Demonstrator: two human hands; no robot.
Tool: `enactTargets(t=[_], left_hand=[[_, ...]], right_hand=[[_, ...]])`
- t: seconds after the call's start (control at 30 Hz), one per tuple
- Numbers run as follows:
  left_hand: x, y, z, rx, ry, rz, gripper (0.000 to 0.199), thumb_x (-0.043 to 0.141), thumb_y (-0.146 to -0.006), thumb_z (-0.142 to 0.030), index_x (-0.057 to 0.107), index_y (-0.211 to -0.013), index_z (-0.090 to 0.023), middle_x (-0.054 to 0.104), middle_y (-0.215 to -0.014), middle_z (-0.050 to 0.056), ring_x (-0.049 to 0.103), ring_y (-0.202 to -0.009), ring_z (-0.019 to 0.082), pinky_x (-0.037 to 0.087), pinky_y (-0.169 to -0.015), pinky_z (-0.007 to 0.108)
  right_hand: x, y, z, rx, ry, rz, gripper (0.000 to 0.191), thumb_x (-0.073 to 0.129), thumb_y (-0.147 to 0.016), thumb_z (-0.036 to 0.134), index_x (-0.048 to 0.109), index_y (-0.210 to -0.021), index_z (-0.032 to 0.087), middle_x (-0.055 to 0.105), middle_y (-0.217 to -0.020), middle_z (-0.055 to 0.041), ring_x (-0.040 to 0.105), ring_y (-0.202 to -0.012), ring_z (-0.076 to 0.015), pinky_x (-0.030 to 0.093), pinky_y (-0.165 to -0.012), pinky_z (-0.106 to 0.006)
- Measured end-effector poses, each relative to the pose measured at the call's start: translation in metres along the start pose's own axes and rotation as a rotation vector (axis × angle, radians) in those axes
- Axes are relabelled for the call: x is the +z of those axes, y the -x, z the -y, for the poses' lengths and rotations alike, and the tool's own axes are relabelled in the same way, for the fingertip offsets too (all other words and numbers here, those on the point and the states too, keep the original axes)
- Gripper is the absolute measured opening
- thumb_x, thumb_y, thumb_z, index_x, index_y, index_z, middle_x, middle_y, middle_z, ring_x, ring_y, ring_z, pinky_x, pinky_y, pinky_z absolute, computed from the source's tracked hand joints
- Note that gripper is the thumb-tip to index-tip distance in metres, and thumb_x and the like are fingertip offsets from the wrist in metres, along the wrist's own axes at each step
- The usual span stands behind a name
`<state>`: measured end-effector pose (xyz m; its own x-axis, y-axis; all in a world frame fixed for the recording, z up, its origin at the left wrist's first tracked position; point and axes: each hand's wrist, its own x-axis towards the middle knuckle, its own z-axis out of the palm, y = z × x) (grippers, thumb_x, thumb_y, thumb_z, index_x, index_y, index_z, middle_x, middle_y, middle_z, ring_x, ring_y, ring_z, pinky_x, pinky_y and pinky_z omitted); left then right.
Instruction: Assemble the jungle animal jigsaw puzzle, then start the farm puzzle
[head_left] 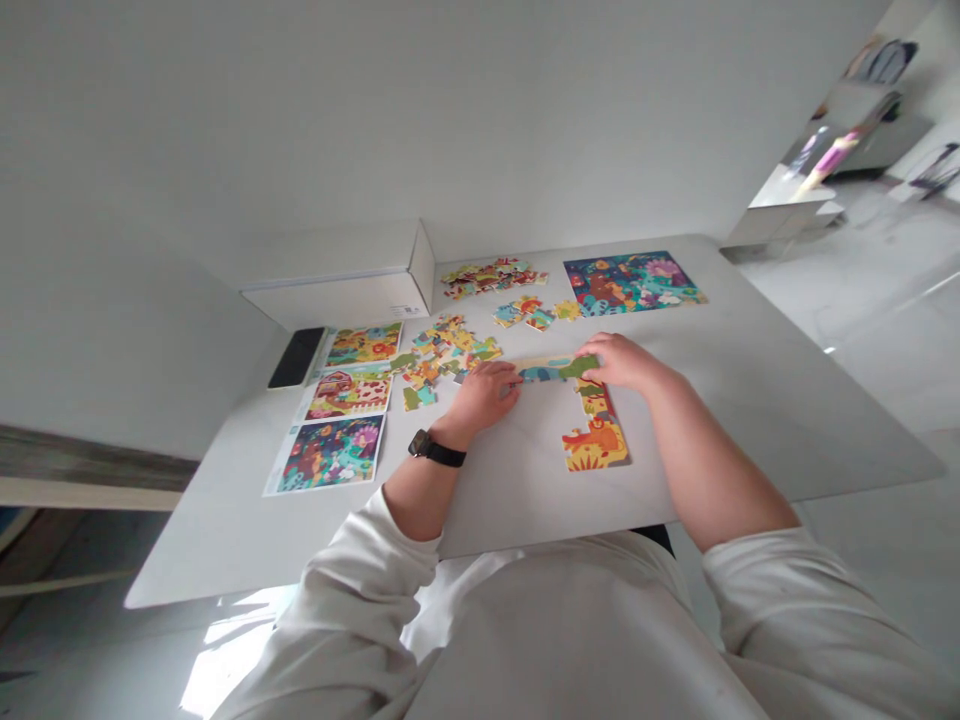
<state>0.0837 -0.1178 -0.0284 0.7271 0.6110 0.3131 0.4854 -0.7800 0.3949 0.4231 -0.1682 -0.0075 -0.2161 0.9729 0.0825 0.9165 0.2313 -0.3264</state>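
An L-shaped run of joined jigsaw pieces (596, 440), with a lion and red-and-yellow scenery, lies on the table in front of me. My left hand (486, 396), with a black watch on the wrist, is at the left end of its top row, fingers curled and closed over a jigsaw piece that they mostly hide. At the top right corner, my right hand (619, 360) grips the joined pieces between thumb and fingers near a green patch. A heap of loose jigsaw pieces (450, 345) lies just beyond my left hand.
A finished dark-blue puzzle (630, 282) lies at the back right, near several loose pieces (525, 312). Another pile of pieces (495, 276) is by the wall. On the left are a picture sheet (334, 452), a black phone (297, 358) and a white box (345, 295).
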Motion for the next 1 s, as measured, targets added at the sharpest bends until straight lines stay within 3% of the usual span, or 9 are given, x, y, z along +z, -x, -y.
enactTargets(t=[0.13, 0.67, 0.83, 1.0], left_hand=[[0.000, 0.000, -0.001, 0.013, 0.009, -0.012, 0.027, 0.066, -0.100, -0.024, 0.085, -0.119, -0.023, 0.079, -0.138, 0.012, 0.073, -0.132, 0.030, 0.055, -0.122, 0.052], [0.005, 0.001, -0.004, 0.039, 0.023, 0.059, 0.035, 0.072, -0.099, -0.029, 0.083, -0.131, -0.024, 0.074, -0.149, 0.012, 0.067, -0.141, 0.032, 0.051, -0.128, 0.054], [0.007, 0.001, -0.005, 0.024, 0.039, 0.050, 0.035, 0.072, -0.099, -0.029, 0.083, -0.132, -0.024, 0.074, -0.148, 0.013, 0.067, -0.140, 0.032, 0.052, -0.126, 0.054], [0.007, 0.002, -0.010, -0.012, 0.054, 0.018, 0.034, 0.071, -0.100, -0.027, 0.082, -0.132, -0.025, 0.071, -0.149, 0.013, 0.066, -0.140, 0.031, 0.051, -0.127, 0.054]], right_hand=[[0.000, 0.002, -0.003, 0.020, 0.027, 0.097, 0.041, 0.091, -0.086, 0.029, 0.086, -0.127, 0.030, 0.079, -0.136, -0.0080, 0.074, -0.122, -0.0318, 0.057, -0.110, -0.042], [-0.010, 0.008, -0.008, 0.031, -0.011, 0.095, 0.041, 0.092, -0.082, 0.022, 0.086, -0.122, 0.030, 0.079, -0.131, -0.0069, 0.074, -0.119, -0.0297, 0.058, -0.107, -0.039], [-0.006, 0.005, -0.006, 0.014, 0.015, 0.042, 0.027, 0.085, -0.090, 0.028, 0.086, -0.117, 0.027, 0.081, -0.125, -0.0079, 0.075, -0.117, -0.0287, 0.059, -0.106, -0.039], [0.001, 0.000, 0.001, 0.003, 0.000, -0.107, 0.023, 0.075, -0.098, 0.028, 0.085, -0.119, 0.022, 0.082, -0.125, -0.0119, 0.075, -0.120, -0.0299, 0.057, -0.112, -0.044]])
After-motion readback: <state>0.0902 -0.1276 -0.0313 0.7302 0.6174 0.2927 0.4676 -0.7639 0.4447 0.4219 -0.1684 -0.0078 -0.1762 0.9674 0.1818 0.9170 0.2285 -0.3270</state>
